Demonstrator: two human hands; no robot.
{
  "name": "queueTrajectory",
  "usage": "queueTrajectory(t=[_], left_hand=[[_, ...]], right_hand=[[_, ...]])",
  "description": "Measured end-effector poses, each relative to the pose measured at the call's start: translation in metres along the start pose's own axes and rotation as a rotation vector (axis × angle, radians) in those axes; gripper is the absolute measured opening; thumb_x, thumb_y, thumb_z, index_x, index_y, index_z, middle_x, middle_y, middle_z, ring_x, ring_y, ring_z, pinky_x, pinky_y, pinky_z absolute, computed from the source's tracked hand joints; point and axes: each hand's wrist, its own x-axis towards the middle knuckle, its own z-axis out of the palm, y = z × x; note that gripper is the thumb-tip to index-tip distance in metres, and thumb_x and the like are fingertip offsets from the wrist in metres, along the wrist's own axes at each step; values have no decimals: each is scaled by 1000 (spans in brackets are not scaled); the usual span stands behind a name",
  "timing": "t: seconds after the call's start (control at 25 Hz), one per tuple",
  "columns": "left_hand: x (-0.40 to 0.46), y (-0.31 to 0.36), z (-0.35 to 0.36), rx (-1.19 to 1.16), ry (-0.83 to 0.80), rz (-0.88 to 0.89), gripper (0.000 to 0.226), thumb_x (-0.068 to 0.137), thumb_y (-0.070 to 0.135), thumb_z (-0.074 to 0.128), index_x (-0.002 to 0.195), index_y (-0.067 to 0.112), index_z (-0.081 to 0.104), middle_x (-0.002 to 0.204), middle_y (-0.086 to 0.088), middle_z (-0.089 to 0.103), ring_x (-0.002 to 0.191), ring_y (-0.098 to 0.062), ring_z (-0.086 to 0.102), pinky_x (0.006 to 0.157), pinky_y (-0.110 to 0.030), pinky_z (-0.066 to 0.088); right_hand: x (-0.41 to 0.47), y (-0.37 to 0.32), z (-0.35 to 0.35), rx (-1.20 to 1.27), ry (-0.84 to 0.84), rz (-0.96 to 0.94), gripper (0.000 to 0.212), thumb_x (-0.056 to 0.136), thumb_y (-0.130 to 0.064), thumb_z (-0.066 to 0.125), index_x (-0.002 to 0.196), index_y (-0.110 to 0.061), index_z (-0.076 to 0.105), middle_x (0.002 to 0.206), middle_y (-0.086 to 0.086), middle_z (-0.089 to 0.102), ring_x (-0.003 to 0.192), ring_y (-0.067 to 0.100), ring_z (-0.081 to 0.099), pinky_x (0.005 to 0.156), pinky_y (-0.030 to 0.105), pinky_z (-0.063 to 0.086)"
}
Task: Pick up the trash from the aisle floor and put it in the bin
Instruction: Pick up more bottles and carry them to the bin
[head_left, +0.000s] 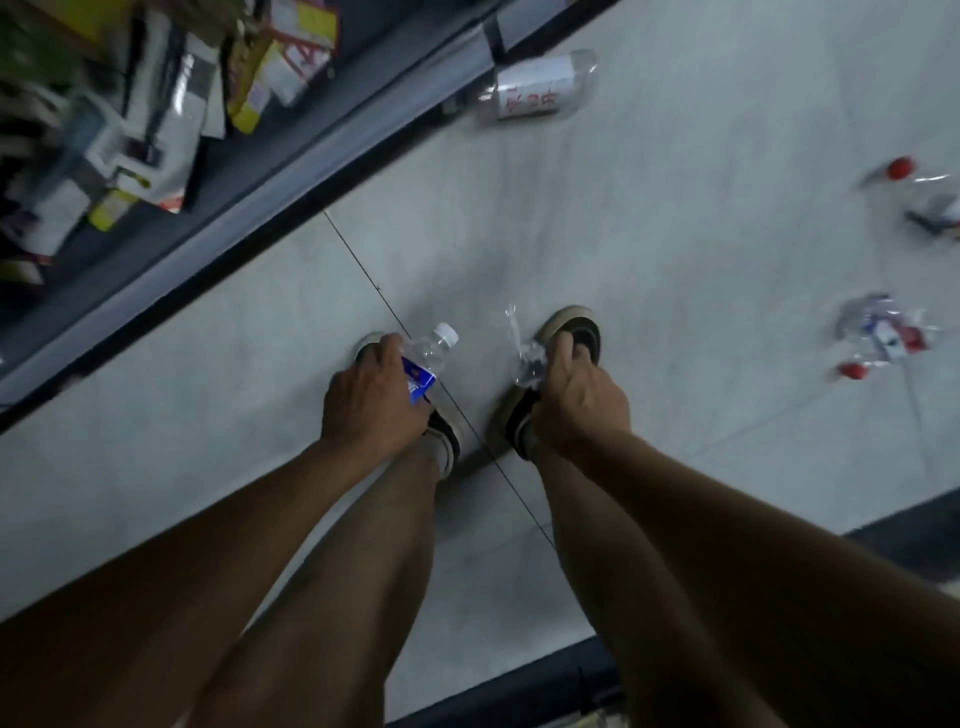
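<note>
My left hand (371, 397) grips a clear plastic bottle with a blue label and white cap (431, 358), its cap pointing up and to the right. My right hand (576, 400) is closed on a crumpled clear plastic wrapper (524, 356) that sticks out to the left of my fingers. Both hands hang above my shoes. More trash lies on the pale tiled floor: a large clear bottle with a white label (535, 88) beside the shelf base, a crushed bottle with a red cap (924, 192) at the right edge, and a crumpled one with red caps (883, 338). No bin is in view.
A store shelf (156, 130) packed with hanging goods runs diagonally along the left, its dark base (291, 208) meeting the floor. Another dark shelf base (519, 691) edges the lower right. My legs and shoes (571, 327) stand mid-aisle.
</note>
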Motion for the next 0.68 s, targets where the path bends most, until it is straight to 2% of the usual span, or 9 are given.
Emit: queueTrajectory(t=[0.12,0.24,0.36,0.56,0.68], left_hand=[[-81,25,-79,-2,1,72,80,75,40,81,141,21,40,131,-10,59,112,-33,61,92,-45,52],[-169,48,-176,38,45,100,67,78,41,75,134,20,45,123,-11,63,108,-34,63,89,-41,49],[-250,60,-260,65,100,132,63,83,50,69,133,20,45,122,-10,63,106,-32,63,84,-39,48],[-371,48,-338,-76,185,98,59,86,55,59,135,25,43,126,-4,64,107,-30,63,79,-37,46],[-434,26,-362,-163,259,77,60,86,51,62,138,28,43,128,0,65,107,-27,64,82,-37,50]], right_hand=[[-102,-13,-61,-19,-46,-44,39,91,-33,61,120,-20,39,113,11,60,93,33,64,74,43,55],[-199,-42,-138,-76,-54,-80,36,91,-31,58,122,-18,44,113,12,61,94,36,64,73,42,53],[-282,-76,-207,-76,-12,-140,38,90,-29,57,124,-16,46,118,14,60,101,41,64,74,41,50],[-395,-118,-281,-58,64,-205,44,84,-26,60,126,-23,49,120,13,63,105,41,64,77,39,45],[-445,-139,-302,-131,116,-282,43,85,-27,61,126,-25,49,117,11,65,104,39,65,79,39,51]])
